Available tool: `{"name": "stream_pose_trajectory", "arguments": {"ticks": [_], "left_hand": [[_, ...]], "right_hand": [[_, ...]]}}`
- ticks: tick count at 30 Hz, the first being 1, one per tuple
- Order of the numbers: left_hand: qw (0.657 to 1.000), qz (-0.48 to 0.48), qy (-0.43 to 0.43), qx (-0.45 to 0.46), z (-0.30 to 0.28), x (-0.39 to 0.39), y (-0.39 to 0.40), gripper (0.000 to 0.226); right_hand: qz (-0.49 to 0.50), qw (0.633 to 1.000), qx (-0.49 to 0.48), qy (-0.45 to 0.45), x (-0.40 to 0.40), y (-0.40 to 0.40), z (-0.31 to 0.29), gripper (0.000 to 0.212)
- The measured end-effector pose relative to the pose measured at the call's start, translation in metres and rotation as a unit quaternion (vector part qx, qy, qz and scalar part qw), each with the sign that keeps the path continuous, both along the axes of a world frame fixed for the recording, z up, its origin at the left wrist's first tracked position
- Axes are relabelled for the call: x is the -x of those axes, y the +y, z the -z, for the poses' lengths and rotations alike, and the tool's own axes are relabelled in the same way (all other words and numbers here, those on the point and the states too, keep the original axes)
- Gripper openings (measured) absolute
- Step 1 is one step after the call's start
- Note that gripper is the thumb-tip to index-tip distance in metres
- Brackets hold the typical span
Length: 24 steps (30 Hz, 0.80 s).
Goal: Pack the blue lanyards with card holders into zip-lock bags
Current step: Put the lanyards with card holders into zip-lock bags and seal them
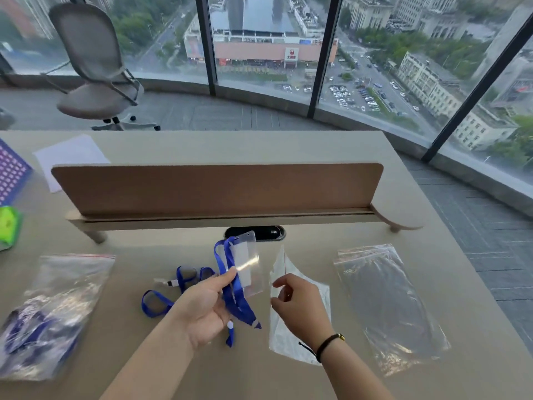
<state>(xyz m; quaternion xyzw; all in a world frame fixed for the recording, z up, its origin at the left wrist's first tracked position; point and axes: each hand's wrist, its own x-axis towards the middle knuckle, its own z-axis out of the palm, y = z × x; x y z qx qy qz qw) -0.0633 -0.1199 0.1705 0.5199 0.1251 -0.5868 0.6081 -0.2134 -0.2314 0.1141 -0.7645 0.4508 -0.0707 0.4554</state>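
Left hand (206,308) is pinching a clear card holder (248,262) and its blue lanyard (235,287) between thumb and curled fingers, palm turned up and toward the camera, forearm coming in from the bottom centre of the frame. The holder is standing nearly upright above the thumb, at frame centre, clear of the desk (202,370); the strap is looping around its left edge and trailing down past the palm, ends hanging just over the desk surface. Right hand (300,306) is hovering just right of the holder, back of hand up, fingers curled inward and pinching the upper edge of a small zip-lock bag (288,342); the bag's top corner is lifting up while its lower part is lying under the wrist. A dark bracelet (328,343) is sitting on the right wrist. A second blue lanyard (170,290) is lying loose on the desk left of the left hand, with a pale clip end. At lower left, a large clear bag of lanyards (49,313) is lying flat, blurred. At right, a stack of empty zip-lock bags (389,301) is lying diagonally, well apart from both hands. A brown divider panel (216,189) is running across mid-frame, with a dark cable port (268,233) just in front of it. An office chair (98,67) is standing at upper left, by the windows.
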Motion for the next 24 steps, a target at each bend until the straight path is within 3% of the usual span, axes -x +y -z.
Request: {"name": "stream_pose_trajectory", "arguments": {"ticks": [9,15,19,24], "left_hand": [[0.998,0.009,-0.045,-0.047,-0.007,-0.007,0.029,0.023],[0.997,0.04,-0.045,-0.039,-0.012,-0.007,0.031,0.023],[0.988,0.082,-0.113,-0.069,-0.011,-0.007,0.033,0.022],[0.963,0.154,-0.201,-0.09,-0.008,-0.014,0.04,0.018]], "right_hand": [[-0.039,0.998,0.024,0.034,-0.032,0.05,-0.009,0.021],[-0.054,0.997,0.041,0.031,-0.041,0.063,-0.013,0.031],[-0.047,0.997,0.06,-0.009,-0.04,0.066,-0.017,0.011],[-0.017,0.997,0.07,-0.035,-0.028,0.059,-0.015,0.034]]}}
